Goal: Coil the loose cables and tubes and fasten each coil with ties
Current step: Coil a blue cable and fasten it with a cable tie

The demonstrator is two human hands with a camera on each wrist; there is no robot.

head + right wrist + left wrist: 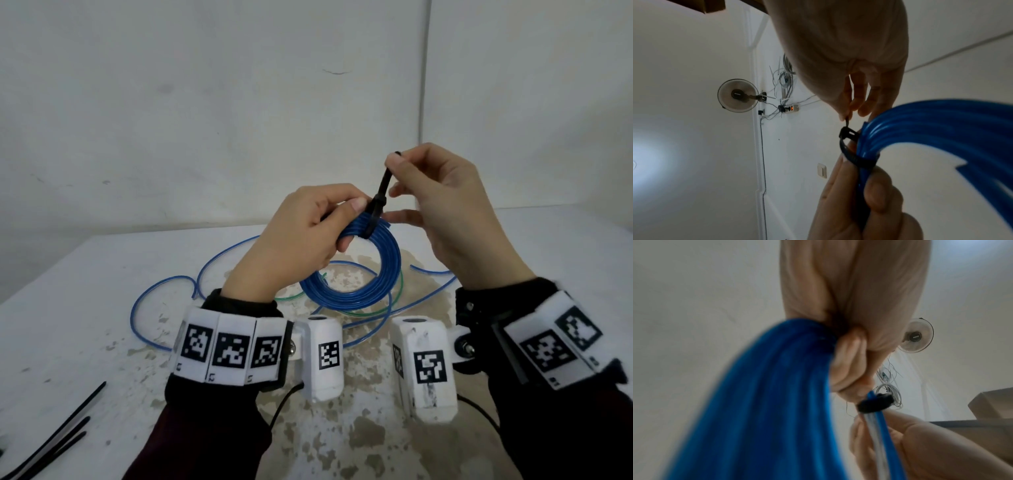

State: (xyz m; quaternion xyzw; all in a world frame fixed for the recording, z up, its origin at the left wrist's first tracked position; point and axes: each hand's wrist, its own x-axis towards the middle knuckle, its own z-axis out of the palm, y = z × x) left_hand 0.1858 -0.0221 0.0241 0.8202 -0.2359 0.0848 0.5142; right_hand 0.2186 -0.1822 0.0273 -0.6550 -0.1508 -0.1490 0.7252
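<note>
The table [85, 308], white with worn, flaking patches at its centre, runs its far edge from 9 o'clock to 3 o'clock against a plain white wall [239, 102], with open surface toward 8 o'clock. Loose tube [150, 294], thin, glossy and blue, sprawls in wide loops from 10 to 3 o'clock under the hands, with a green strand [399, 291] among it. Held above them, clear of the table, is the coil [356, 270], a round bundle of smooth blue tube. The left hand [301, 236] grips the coil's top at 12 o'clock, fingers curled round the bundle and thumb pressed beside the tie. The right hand [448, 205], at 1 o'clock, pinches the tie's tail between thumb and forefinger, the other fingers loosely spread. The tie [376, 205] is a narrow ribbed black strap looped round the coil, its tail through the head. Spare ties [65, 435], straight and black, lie at 8 o'clock near the table's near edge.
</note>
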